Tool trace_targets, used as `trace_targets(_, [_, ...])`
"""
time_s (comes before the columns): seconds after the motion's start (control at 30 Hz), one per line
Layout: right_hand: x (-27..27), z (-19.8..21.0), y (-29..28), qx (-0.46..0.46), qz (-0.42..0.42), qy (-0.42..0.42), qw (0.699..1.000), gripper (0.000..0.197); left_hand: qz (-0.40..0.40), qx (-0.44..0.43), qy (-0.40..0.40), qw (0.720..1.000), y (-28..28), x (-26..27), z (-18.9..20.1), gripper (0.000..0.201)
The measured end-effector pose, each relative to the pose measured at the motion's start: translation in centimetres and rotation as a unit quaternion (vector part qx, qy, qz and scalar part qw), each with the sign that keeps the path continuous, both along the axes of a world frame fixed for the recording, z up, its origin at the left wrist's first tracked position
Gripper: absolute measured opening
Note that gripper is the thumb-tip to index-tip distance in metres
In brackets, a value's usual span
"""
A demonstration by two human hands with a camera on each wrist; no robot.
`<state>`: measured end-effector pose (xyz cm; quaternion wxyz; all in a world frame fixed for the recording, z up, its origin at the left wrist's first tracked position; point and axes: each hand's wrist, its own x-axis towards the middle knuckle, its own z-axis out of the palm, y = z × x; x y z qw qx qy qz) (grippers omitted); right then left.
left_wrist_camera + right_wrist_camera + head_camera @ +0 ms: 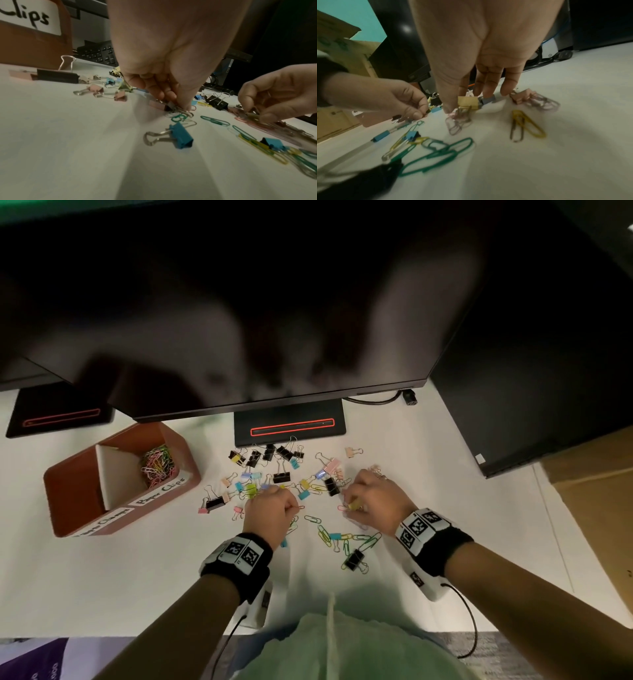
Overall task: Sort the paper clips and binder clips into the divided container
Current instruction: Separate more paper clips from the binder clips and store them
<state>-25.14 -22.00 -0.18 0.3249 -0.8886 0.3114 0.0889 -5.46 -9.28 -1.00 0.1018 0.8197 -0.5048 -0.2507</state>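
Desk (102,587) lies bare and white nearest the body. Left hand (270,510) pinches paper clips (181,115); right hand (375,498) pinches a yellow binder clip (468,103) beside loose pink ones. Beyond, scattered binder clips (270,460) reach the monitor base (289,428). Divided container (78,491) sits far left, paper clips in its far compartment.

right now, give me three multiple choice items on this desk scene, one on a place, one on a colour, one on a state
1. Where does the divided container sit relative to the loose clips?
A left
B right
C nearer the person

2. What colour is the binder clip lying nearest the left wrist camera?
A black
B blue
C pink

3. Which compartment holds clips?
A paper clip compartment
B binder clip compartment
C both

Answers: 1 A, the head view shows it left of the pile. 2 B, its body is blue. 3 A, only that one holds coloured paper clips.
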Motion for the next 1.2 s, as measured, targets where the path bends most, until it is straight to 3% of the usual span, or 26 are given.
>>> trace_targets(0.17, [-1.4,0.5,-2.1,-0.006,-0.058,-0.032,0.998,0.022,0.045,-0.050,0.036,0.997,0.9,1.1,-0.1,0.005])
trace_targets(0.27, [-2.0,0.5,-2.5,-0.044,-0.070,-0.043,0.996,0.028,0.064,-0.057,0.031,0.996,1.2,2.0,0.1,0.010])
trace_targets(0.5, [-0.2,0.2,0.8,-0.090,0.062,0.047,0.993,0.044,0.015,-0.036,-0.013,0.999,0.1,2.3,-0.2,0.010])
trace_targets(0.7, [0.3,-0.5,1.3,-0.079,0.027,0.078,0.993,0.029,0.015,-0.003,-0.039,0.999,-0.5,2.2,-0.4,0.006])
trace_targets(0.87, [0.2,-0.2,1.4,-0.028,0.023,0.069,0.997,0.012,-0.038,0.010,-0.068,0.997,-0.9,2.2,0.1,0.003])
trace_targets(1.07, [0.2,-0.2,1.1,0.019,0.037,0.072,0.997,0.013,-0.065,0.020,0.024,0.997,-0.9,2.4,0.8,0.010])
trace_targets(1.2, [0.7,0.8,-0.6,0.054,-0.006,0.033,0.998,0.012,-0.077,-0.029,0.087,0.993,-1.0,1.8,1.7,0.006])
